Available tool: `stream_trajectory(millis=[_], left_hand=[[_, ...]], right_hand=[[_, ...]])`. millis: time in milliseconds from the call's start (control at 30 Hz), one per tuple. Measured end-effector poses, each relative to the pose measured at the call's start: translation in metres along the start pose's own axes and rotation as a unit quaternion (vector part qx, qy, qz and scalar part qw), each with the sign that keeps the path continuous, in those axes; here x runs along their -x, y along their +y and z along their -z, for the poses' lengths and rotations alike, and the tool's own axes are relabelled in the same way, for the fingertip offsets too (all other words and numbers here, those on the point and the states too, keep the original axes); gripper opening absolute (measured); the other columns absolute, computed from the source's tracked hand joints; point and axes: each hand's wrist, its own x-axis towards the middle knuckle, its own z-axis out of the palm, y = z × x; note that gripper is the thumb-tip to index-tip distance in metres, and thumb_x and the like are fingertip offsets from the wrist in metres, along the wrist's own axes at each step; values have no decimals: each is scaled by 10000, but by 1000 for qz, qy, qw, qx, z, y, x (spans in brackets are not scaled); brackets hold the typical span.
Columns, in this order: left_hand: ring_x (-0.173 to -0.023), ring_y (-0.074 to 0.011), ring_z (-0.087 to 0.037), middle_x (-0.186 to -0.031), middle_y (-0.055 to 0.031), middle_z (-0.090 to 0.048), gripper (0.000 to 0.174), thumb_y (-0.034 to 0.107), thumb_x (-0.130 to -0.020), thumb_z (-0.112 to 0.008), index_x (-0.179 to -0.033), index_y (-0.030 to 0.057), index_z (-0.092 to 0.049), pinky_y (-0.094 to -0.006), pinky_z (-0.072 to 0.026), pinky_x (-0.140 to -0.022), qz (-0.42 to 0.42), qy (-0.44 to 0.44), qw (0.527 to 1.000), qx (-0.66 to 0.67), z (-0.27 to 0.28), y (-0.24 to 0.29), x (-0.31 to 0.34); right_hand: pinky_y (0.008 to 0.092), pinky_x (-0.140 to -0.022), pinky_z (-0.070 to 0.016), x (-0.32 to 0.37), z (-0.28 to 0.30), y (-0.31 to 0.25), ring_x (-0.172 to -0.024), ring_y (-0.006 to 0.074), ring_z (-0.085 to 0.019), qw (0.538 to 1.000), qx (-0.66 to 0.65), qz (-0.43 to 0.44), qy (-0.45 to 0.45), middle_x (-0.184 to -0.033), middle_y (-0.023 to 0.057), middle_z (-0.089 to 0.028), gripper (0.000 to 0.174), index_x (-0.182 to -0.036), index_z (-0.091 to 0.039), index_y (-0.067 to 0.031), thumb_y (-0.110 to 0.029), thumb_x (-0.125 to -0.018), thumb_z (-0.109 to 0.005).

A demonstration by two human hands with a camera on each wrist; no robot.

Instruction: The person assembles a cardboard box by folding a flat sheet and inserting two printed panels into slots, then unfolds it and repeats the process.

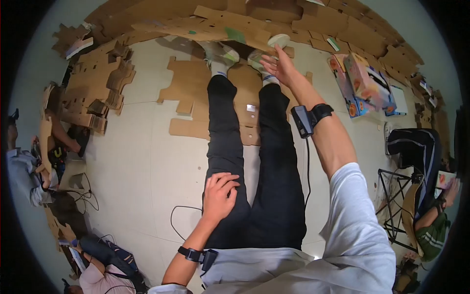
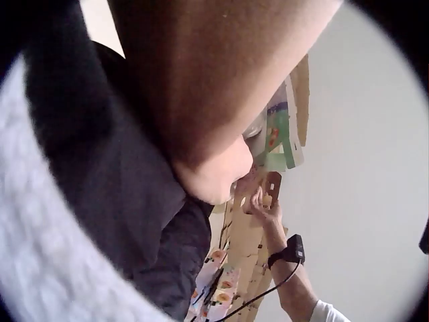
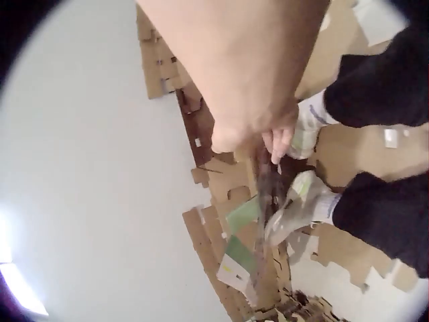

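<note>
My left hand (image 1: 221, 198) rests on the thigh of the black trousers (image 1: 225, 147), fingers loosely bent and holding nothing. In the left wrist view, the forearm largely hides that hand. My right hand (image 1: 280, 67) reaches forward above one white shoe (image 1: 255, 60), its fingers spread and thumb raised, with nothing gripped. A small white rounded object (image 1: 279, 40) shows just beyond the thumb tip. Ahead of the hand a long strip of brown cardboard (image 1: 215, 24) lies along the wall. In the right wrist view, the fingers (image 3: 278, 142) extend past the wrist close to the shoes.
Flat cardboard pieces (image 1: 188, 83) lie under the legs. Stacked cardboard (image 1: 93, 83) stands at the left. Colourful boxes (image 1: 364, 81) sit on the right floor. Other people sit at both sides, near a black folding stool (image 1: 394, 206). A cable (image 1: 307, 171) hangs from the right wrist camera.
</note>
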Motion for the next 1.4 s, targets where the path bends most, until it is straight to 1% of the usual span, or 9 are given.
stream_trajectory(millis=[167,533,700,733,800,900,1067,1200,1400], left_hand=[[-1164,-275,-640,-1140,-35,-774,138,-12,-818,-665,-908,35,-757,-421,-471,-1029,17,16,999,27,-3,-2,-4],[-1186,-308,-637,-1161,-100,-749,258,16,-855,-650,-1097,27,-738,-432,-472,-1052,1,53,998,22,-3,3,-3],[-1184,-312,-642,-1299,-195,-663,479,123,-904,-689,-1352,-13,-586,-445,-508,-1033,5,131,991,36,-11,12,21],[-1214,-275,-594,-1341,-188,-630,443,203,-976,-660,-1349,-22,-580,-431,-486,-1052,37,-94,982,162,-23,-40,46],[-1271,-239,-533,-1405,-177,-586,450,267,-1042,-642,-1369,-30,-554,-413,-457,-1087,102,-264,927,246,-27,-82,93],[-1353,-238,-496,-1469,-166,-549,511,216,-1028,-675,-1438,-32,-497,-403,-433,-1136,210,-110,960,152,-26,-70,160],[-1371,-313,-472,-1503,-202,-490,546,136,-990,-690,-1460,-38,-474,-430,-372,-1174,312,123,941,-33,32,-24,139],[-1358,-351,-483,-1468,-185,-464,692,49,-859,-775,-1475,-15,-468,-420,-386,-1166,261,205,916,224,64,-34,109],[-1223,-372,-512,-1387,-215,-463,945,-45,-738,-809,-1596,115,-446,-420,-432,-1096,150,152,976,-52,56,-47,87]], right_hand=[[227,-728,-572,-5,-17,-20,-836,155,-757,982,113,123,86,-985,113,-796,242,-1080,-769,71,-138,-999,-676],[314,-552,-512,253,-130,-54,-560,182,-663,671,507,533,92,-686,93,-726,173,-846,-806,-26,-180,-910,-760],[494,-935,-626,402,-127,74,-1036,302,-743,504,559,638,-163,-1167,110,-749,203,-1099,-753,-94,-135,-903,-721],[485,-953,-618,426,-130,95,-1017,298,-743,421,569,670,-226,-1169,113,-747,197,-1105,-748,-60,-140,-928,-714],[447,-962,-609,481,-155,120,-1015,298,-744,488,546,592,-337,-1188,108,-751,191,-1087,-755,-21,-130,-932,-732],[394,-663,-512,520,-178,116,-753,250,-627,723,290,348,-522,-829,54,-588,123,-849,-571,-108,-210,-884,-629],[379,-871,-598,520,-77,117,-961,269,-753,858,327,32,-395,-1065,121,-777,220,-1118,-758,0,-142,-960,-698],[374,-727,-596,461,11,107,-838,259,-768,884,460,-82,34,-950,136,-786,332,-1237,-708,-11,-112,-924,-747],[401,-693,-590,426,-24,95,-757,309,-722,784,612,99,13,-927,146,-748,550,-1423,-582,-33,-151,-916,-761]])
